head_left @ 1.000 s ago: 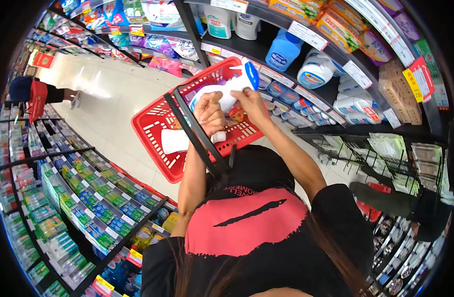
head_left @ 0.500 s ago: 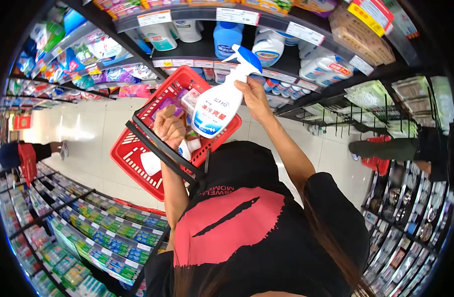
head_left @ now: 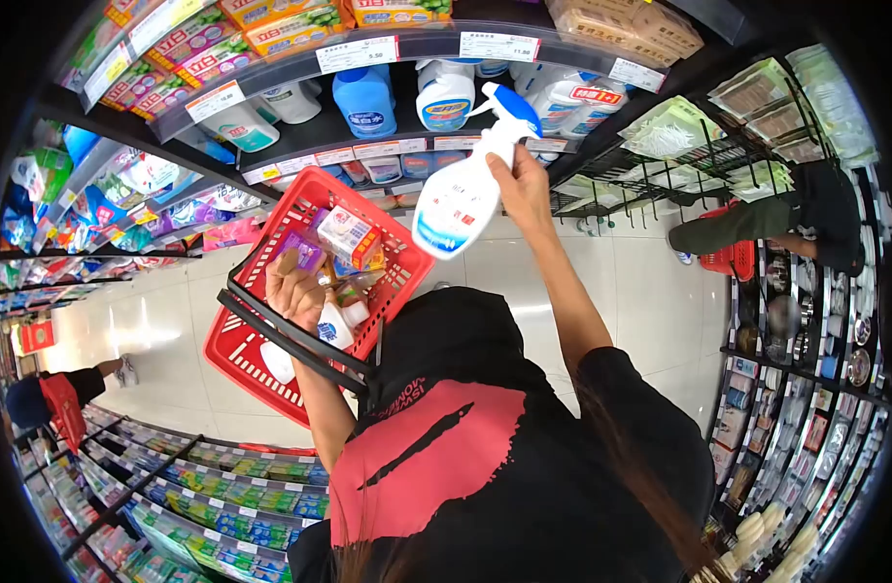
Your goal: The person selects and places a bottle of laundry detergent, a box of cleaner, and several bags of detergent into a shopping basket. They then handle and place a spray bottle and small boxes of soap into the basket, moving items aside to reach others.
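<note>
Right, risk call: right hand (head_left: 522, 189) is wrapped round the thin neck of the spray bottle (head_left: 456, 206), held tilted up high, near the far shelf (head_left: 397, 149). It's glossy white plastic with a blue trigger head, so it could slip or clip the rounded jugs (head_left: 365, 97). Left hand (head_left: 292, 291) is fisted on the black handles (head_left: 271, 335) of the red slotted plastic basket (head_left: 237, 355), which hangs tilted; loose cartons (head_left: 347, 233) could slide out.

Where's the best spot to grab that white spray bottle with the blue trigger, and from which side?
Grip the narrow neck just under the blue trigger head, coming from the side opposite the nozzle. The spray bottle widens below, so a grip closes fully only there; the right hand grips it there.
</note>
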`<action>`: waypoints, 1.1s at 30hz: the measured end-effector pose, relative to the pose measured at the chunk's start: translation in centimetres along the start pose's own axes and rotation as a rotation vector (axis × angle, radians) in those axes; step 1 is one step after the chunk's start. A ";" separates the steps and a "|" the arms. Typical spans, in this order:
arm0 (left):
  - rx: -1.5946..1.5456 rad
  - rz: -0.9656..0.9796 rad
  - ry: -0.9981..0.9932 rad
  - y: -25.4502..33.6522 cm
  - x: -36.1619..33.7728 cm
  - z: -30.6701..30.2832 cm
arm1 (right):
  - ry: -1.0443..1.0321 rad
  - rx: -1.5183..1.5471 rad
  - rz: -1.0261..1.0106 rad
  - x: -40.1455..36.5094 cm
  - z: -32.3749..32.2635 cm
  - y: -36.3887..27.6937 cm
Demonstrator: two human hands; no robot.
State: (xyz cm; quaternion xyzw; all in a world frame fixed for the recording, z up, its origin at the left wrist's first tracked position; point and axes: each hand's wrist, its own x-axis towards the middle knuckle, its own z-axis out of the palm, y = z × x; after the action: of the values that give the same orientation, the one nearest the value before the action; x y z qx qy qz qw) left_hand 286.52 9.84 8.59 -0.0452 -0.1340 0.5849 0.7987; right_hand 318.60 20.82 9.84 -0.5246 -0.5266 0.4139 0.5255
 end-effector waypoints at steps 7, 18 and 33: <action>0.022 -0.002 0.015 0.1 0.0 -0.1 | 0.164 -0.600 -0.383 3.9 -4.4 -0.6; 0.051 -0.002 0.000 0.4 -0.1 -0.5 | 0.086 -0.556 -0.608 10.1 -4.5 3.2; 0.075 0.020 0.013 0.8 0.1 -0.9 | 0.097 -0.493 -0.684 11.7 -3.8 6.7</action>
State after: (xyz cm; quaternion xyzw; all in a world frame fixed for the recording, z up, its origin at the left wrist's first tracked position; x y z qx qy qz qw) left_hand 286.01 10.22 7.56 -0.0203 -0.1063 0.5973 0.7947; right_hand 324.31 32.66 5.01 -0.4485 -0.7283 0.0526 0.5154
